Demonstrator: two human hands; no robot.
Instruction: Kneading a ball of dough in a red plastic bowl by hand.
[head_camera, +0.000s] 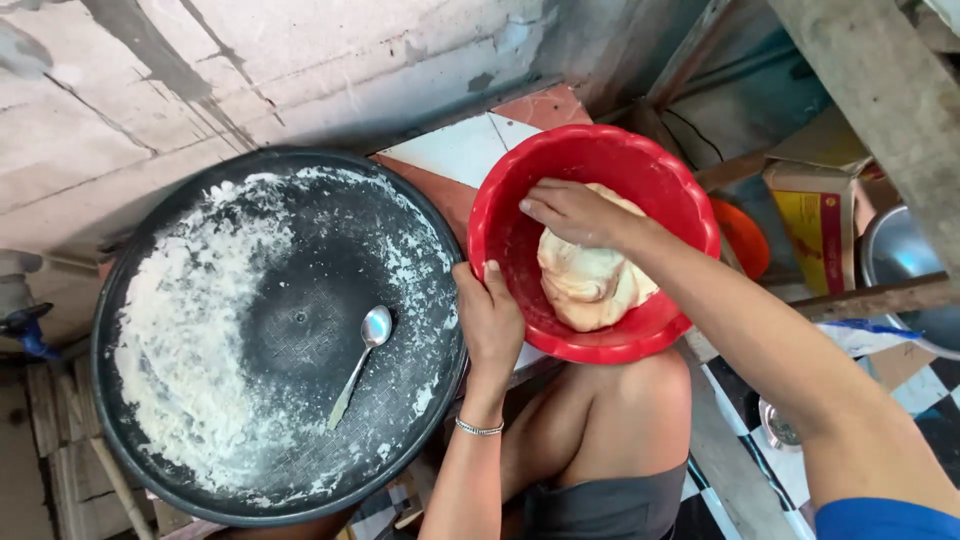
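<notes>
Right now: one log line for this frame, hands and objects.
left hand: grips rim of red bowl | right hand: on dough in bowl | spoon: lying on floured black tray

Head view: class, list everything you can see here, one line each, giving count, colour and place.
bowl: one, red, upper middle
dough: one lump, pale cream, inside bowl
round tray: one, black, floured, left
spoon: one, silver, lying on tray
cardboard box: one, brown and yellow, right
metal pot: one, grey, far right
orange dish: one, behind bowl
left hand: grips bowl rim, silver bracelet at wrist
right hand: on dough
</notes>
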